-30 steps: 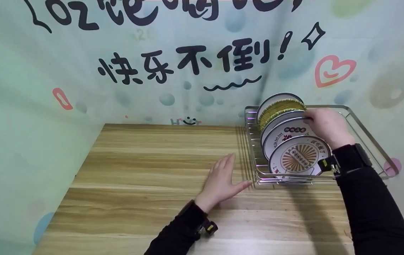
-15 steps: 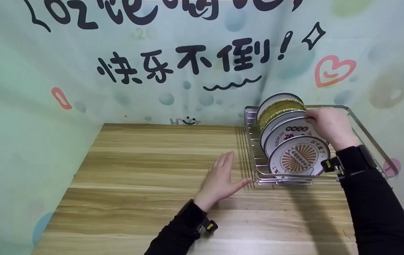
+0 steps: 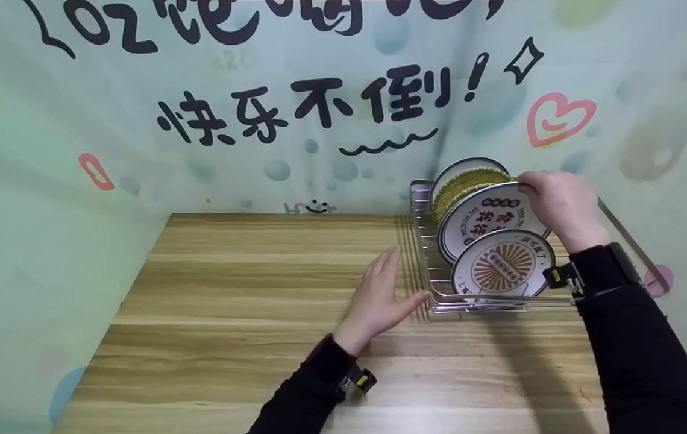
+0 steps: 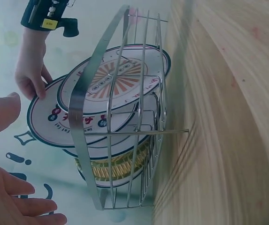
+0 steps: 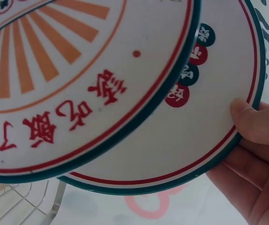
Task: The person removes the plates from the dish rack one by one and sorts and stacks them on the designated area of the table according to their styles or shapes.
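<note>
Head view: with the right hand (image 3: 563,208), pinching the lettered plate (image 3: 477,216) edgewise between thumb and fingers, partly within the wire rack (image 4: 76,124), behind 1 sunburst plate (image 3: 503,264); apparently avoiding its printed face. With the left hand (image 3: 375,298), straight-fingered, holding nothing near the rack.

Smooth plates (image 3: 503,265), shiny metal rack (image 4: 76,117)

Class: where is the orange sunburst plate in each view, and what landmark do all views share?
Head: sunburst plate, right of centre, lower half.
Left wrist: sunburst plate, upper centre, partly behind the rack.
Right wrist: sunburst plate, upper left, cropped.
Shared landmark: the right hand, gripping another plate.
</note>
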Tool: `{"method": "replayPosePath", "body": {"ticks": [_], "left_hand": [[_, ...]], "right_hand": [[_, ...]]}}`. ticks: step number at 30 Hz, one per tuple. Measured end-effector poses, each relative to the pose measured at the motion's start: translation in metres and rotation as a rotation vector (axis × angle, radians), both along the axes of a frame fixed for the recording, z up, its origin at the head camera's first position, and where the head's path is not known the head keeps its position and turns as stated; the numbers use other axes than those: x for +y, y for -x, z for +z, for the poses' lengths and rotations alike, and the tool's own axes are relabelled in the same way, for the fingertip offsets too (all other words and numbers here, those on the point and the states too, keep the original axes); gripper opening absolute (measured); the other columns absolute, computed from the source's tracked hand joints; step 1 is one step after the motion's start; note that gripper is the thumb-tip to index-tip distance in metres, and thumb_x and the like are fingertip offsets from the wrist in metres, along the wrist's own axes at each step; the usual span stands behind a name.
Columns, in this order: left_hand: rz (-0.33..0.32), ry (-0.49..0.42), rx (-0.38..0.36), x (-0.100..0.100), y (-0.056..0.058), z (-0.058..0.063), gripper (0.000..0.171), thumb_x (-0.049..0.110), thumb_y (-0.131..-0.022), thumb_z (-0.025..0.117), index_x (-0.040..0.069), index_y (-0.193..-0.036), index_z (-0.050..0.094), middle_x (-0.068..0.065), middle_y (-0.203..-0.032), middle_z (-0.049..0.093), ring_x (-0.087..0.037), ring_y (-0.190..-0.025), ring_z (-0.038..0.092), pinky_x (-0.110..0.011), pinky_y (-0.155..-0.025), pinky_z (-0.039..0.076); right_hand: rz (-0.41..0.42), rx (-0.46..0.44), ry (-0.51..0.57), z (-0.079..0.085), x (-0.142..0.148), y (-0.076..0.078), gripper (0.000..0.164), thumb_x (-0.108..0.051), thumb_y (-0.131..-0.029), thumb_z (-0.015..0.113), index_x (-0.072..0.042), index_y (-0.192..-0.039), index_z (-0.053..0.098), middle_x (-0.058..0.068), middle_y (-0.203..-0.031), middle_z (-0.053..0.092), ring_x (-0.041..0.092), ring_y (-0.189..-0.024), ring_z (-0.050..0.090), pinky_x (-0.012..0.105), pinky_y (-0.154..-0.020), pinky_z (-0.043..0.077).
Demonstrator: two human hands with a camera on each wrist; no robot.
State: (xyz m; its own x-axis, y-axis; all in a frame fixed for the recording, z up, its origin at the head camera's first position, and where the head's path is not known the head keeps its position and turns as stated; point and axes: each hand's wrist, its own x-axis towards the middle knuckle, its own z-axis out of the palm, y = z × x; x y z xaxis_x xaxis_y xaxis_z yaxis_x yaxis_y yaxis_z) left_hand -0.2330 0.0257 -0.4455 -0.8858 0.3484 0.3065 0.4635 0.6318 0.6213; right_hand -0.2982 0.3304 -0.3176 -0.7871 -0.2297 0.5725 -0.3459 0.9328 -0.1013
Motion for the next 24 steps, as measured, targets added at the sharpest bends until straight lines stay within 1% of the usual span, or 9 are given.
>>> {"method": "replayPosePath", "body": {"ticks": [6,10,15,24], "left_hand": [[0.000,-0.049,0.025,0.002,0.001,0.004,0.098,0.058,-0.086,0.065,0.000,-0.154,0.024,-0.017,-0.158,0.029,-0.034,-0.143,0.030,-0.044,-0.118,0.022],[-0.006,-0.079,0.049,0.004,0.002,0.006,0.097,0.056,-0.087,0.067,-0.001,-0.153,0.025,-0.018,-0.157,0.030,-0.035,-0.143,0.030,-0.044,-0.118,0.022],[-0.005,-0.104,0.066,0.004,0.004,0.008,0.092,0.050,-0.088,0.069,-0.002,-0.153,0.027,-0.019,-0.156,0.031,-0.035,-0.142,0.032,-0.044,-0.118,0.023],[0.007,-0.165,0.060,0.003,0.007,0.008,0.089,0.046,-0.089,0.069,-0.001,-0.152,0.028,-0.018,-0.156,0.033,-0.034,-0.142,0.034,-0.043,-0.117,0.025]], "right_hand": [[0.019,0.080,0.038,0.004,-0.002,0.000,0.009,-0.003,-0.093,0.066,-0.002,-0.099,0.072,0.021,-0.092,0.071,0.043,-0.081,0.065,0.058,-0.065,0.047],[0.023,0.136,0.054,0.006,-0.005,-0.002,0.009,-0.004,-0.093,0.066,-0.002,-0.099,0.072,0.020,-0.093,0.071,0.042,-0.080,0.066,0.057,-0.061,0.047],[0.028,0.168,0.083,0.009,-0.010,-0.004,0.009,-0.005,-0.094,0.066,-0.003,-0.100,0.072,0.019,-0.093,0.071,0.041,-0.081,0.066,0.055,-0.061,0.047],[0.071,0.215,0.111,0.012,-0.018,-0.005,0.010,-0.005,-0.093,0.067,-0.002,-0.101,0.073,0.019,-0.094,0.072,0.040,-0.082,0.067,0.054,-0.068,0.051]]}}
